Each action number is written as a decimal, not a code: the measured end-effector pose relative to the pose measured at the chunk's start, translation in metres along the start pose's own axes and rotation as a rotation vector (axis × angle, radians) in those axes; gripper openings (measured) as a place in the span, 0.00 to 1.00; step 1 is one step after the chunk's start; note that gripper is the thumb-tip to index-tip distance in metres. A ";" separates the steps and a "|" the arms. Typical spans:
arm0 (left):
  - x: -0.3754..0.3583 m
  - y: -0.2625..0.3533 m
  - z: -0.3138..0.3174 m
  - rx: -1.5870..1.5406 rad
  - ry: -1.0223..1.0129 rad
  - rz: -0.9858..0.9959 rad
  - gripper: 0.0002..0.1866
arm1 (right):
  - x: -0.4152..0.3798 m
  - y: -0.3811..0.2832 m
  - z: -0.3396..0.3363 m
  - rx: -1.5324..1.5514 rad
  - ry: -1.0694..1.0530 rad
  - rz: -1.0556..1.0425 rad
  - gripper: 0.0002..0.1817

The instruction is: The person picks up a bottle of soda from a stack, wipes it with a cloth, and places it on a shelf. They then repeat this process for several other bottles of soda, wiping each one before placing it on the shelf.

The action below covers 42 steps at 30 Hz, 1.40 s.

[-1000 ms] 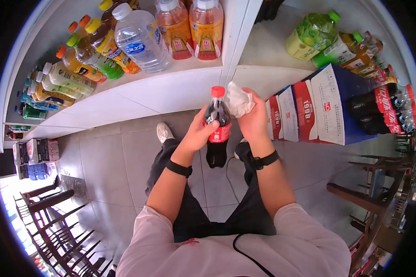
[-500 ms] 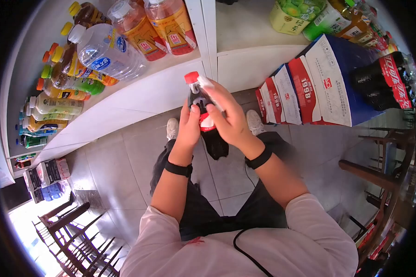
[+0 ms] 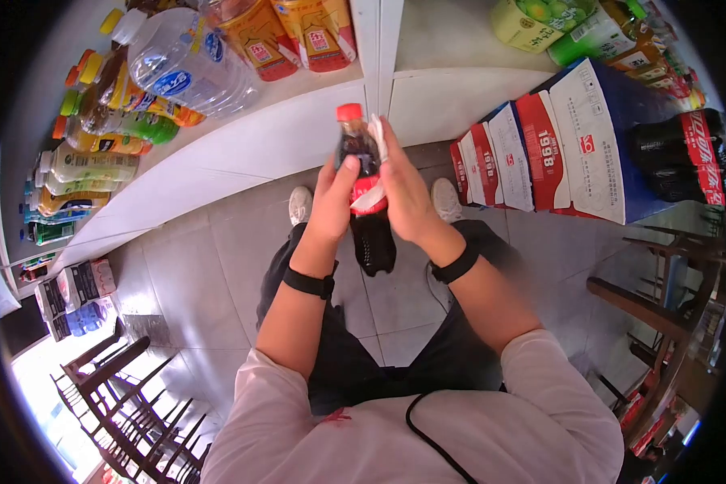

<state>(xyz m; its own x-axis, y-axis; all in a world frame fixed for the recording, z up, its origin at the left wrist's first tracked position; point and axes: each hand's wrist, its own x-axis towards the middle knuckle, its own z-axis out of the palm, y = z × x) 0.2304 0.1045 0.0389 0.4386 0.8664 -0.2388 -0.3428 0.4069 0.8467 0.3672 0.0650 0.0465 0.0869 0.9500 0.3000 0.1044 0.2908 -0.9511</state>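
A dark cola bottle (image 3: 373,244) with a red cap and red label is held upright-looking between my hands, in front of my body. My left hand (image 3: 331,194) is wrapped round its left side, the thumb lying on the bottle near the label. On the other side, my right hand (image 3: 406,189) presses a white tissue or cloth (image 3: 379,137) against the bottle's neck and side. The fingers behind the bottle are hidden. Both wrists wear black bands.
Shelves with several drink bottles (image 3: 189,73) stand at the left and top. Red, white and blue cartons (image 3: 577,145) are at the right, with cola bottles (image 3: 678,145) beside them. Wooden chairs (image 3: 121,403) stand at the lower left and right. Tiled floor (image 3: 194,266) lies below.
My right hand has opened out along the bottle's right side, its thumb off the front, and the tissue has shifted. The whole view has moved slightly.
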 end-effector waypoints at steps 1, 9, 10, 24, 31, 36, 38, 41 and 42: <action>0.002 0.000 -0.006 -0.014 0.022 -0.012 0.25 | -0.006 0.005 0.006 -0.052 -0.048 -0.032 0.36; -0.012 0.007 -0.006 0.076 -0.040 0.066 0.27 | 0.001 0.002 0.019 0.144 0.078 0.122 0.38; -0.014 0.008 -0.007 0.099 -0.080 0.047 0.28 | 0.003 -0.005 0.016 0.423 0.112 0.237 0.32; -0.001 -0.014 -0.042 -0.115 -0.127 0.109 0.31 | 0.010 0.009 0.020 0.429 0.086 0.325 0.22; 0.000 -0.008 -0.031 -0.117 -0.080 0.032 0.29 | 0.014 -0.003 0.005 0.059 0.155 0.205 0.18; -0.003 -0.008 -0.015 0.028 -0.108 0.073 0.33 | 0.013 0.001 -0.011 0.304 0.085 0.280 0.19; -0.002 -0.012 -0.017 -0.005 -0.108 0.050 0.35 | 0.008 -0.001 -0.007 0.440 0.078 0.327 0.21; 0.002 -0.017 -0.023 -0.084 -0.087 0.088 0.33 | 0.008 0.001 -0.008 0.523 0.032 0.357 0.21; -0.001 -0.010 -0.019 -0.137 -0.108 0.096 0.32 | 0.009 -0.001 -0.007 0.458 0.020 0.268 0.20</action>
<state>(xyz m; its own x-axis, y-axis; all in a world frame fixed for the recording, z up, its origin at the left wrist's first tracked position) 0.2172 0.1052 0.0214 0.4826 0.8700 -0.1014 -0.4943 0.3661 0.7885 0.3749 0.0728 0.0508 0.0705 0.9968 0.0387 -0.3669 0.0620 -0.9282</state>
